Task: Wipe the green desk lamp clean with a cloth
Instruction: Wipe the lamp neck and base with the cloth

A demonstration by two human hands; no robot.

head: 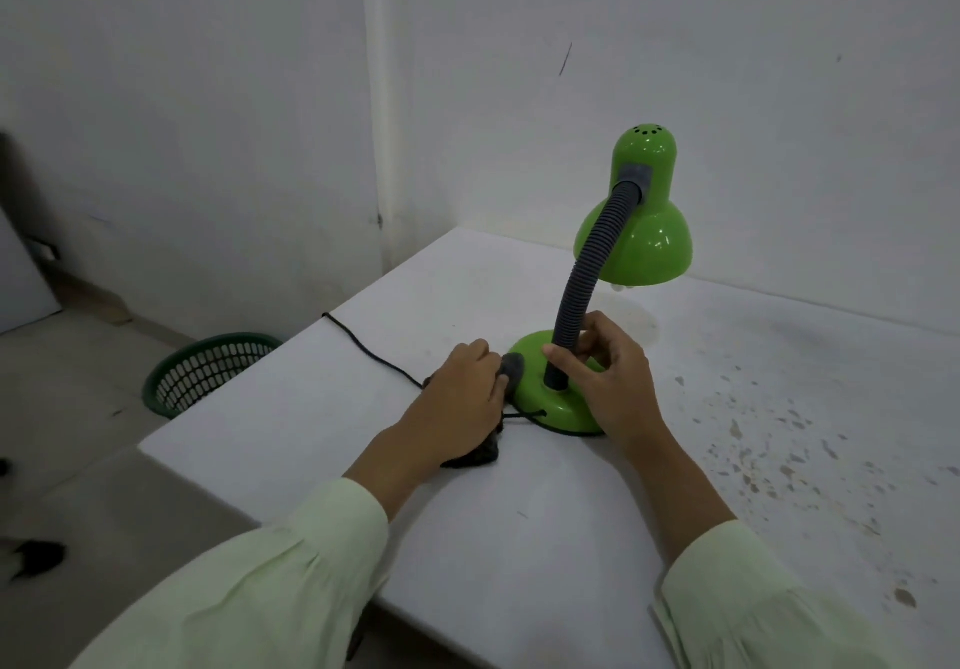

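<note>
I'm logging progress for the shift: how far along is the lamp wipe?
Done: nothing can be confirmed; no part looks visibly cleaner. In hand: the left hand holds the dark cloth against the left edge of the green base, while the right hand grips the grey neck low down. Left: likely the rest of the base, the neck and the shade, which the cloth isn't touching.

The desk lamp [644, 242] is set on the table [519, 538] toward its far left corner, with the wall [675, 71] behind. The cloth [511, 367] is held against the left side of the base [540, 401] by the left hand [462, 388]. The neck [582, 273] is gripped near its foot by the right hand [608, 372]. The cord [363, 346] is led leftward from the base to the table edge — beyond it, a basket [208, 372] is stood on the floor [78, 408].
</note>
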